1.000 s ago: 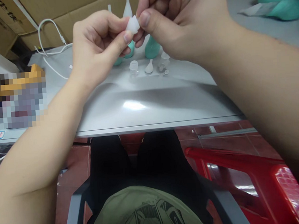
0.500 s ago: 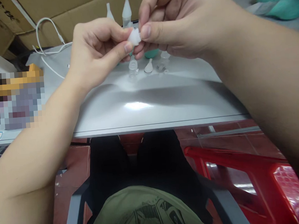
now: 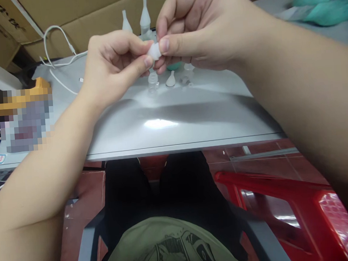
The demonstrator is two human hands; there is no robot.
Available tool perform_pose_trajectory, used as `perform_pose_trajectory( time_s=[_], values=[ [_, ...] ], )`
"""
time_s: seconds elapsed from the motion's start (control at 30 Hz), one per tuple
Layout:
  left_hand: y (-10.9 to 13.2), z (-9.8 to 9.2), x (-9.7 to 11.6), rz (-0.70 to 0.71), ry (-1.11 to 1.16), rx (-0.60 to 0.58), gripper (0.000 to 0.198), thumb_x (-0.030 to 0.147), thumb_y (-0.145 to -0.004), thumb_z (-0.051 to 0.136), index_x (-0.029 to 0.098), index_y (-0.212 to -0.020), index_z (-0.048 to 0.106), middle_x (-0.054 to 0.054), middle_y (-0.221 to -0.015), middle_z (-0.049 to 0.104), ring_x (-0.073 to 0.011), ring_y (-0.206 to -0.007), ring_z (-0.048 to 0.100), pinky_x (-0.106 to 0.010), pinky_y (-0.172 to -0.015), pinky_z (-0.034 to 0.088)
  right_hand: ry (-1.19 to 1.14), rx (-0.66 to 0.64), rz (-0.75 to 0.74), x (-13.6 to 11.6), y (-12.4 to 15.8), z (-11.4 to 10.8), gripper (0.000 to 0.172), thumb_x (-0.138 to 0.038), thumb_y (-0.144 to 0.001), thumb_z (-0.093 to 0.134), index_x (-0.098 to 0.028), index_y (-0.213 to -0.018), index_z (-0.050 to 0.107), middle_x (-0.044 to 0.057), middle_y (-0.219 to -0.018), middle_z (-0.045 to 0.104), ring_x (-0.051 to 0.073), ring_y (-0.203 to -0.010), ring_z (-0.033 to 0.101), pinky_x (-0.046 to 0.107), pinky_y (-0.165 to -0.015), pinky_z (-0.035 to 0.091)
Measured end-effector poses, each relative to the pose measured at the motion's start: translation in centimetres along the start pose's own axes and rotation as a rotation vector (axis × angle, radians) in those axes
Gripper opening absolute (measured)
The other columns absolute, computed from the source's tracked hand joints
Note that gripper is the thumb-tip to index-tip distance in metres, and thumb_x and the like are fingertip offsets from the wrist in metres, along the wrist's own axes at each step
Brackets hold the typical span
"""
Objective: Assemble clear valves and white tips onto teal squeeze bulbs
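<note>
Above the table, a small white plastic piece (image 3: 154, 51) is pinched between both hands. My left hand (image 3: 113, 59) grips its left side with thumb and forefinger. On the other side, the thumb and fingers of my right hand (image 3: 197, 31) close on its right end, and the fingertips hide part of it. Below the hands lie a clear plastic fitting (image 3: 153, 84), a white spoon-shaped piece (image 3: 171, 79) and small clear parts (image 3: 185, 80). Behind them, two pieces with white tapered tips stand upright, a taller one (image 3: 145, 20) and a shorter one (image 3: 126, 23). Something green (image 3: 174, 66) shows partly under my right hand.
A white cable (image 3: 46, 44) and a white charger-like block (image 3: 2, 79) are at the left, near a yellow object (image 3: 41, 86). Teal rounded objects (image 3: 329, 8) lie at the far right. Cardboard (image 3: 89, 23) backs the grey table (image 3: 126, 130). A red plastic stool (image 3: 273, 187) stands below right.
The view has shifted slightly, so hands and table items appear a little lower. Both hands keep their pinch on the white piece, whose right end is now more covered by my right fingers.
</note>
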State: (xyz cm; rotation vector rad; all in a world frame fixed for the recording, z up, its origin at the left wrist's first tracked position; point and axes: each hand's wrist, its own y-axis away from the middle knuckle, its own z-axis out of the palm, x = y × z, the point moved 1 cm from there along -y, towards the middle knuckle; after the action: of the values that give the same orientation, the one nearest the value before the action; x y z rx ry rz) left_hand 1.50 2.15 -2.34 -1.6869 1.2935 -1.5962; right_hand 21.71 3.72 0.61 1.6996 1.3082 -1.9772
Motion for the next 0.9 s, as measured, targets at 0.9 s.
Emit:
perform_pose_trajectory(
  time_s=[0.9],
  values=[
    [-0.2, -0.8, 3.8, -0.638, -0.347, -0.532, 0.009, 0.022, -0.070, 0.086, 0.024, -0.079, 0.084, -0.001, -0.058, 0.065, -0.0170, -0.051, 0.055, -0.030, -0.044, 0.038, 1.046, -0.220, -0.046, -2.6, 0.8, -2.9, 0.027, 0.000, -0.072, 0.089, -0.021, -0.088, 0.082, -0.004, -0.078, 0.057, 0.004, -0.092, 0.053, -0.014, -0.056, 0.028]
  ],
)
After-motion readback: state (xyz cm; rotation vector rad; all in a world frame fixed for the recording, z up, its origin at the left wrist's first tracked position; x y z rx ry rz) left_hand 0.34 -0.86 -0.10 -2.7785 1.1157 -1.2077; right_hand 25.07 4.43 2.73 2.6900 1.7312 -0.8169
